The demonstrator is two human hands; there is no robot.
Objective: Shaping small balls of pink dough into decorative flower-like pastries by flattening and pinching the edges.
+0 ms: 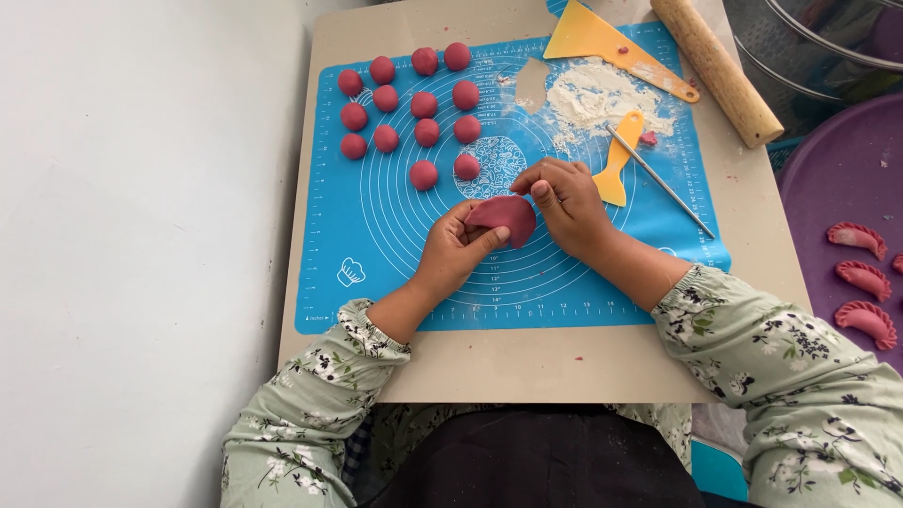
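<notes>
Your left hand (453, 248) cups the folded pink dough piece (504, 215) from below, while your right hand (567, 202) curls over it, fingertips pinching its edge above the blue mat (395, 235).

No packages, labels, signs or screens.

You're looking down on a beige board (527, 367) that serves as the worktop. A plain pale floor (141, 254) spreads to your left, evenly lit by soft daylight.
</notes>
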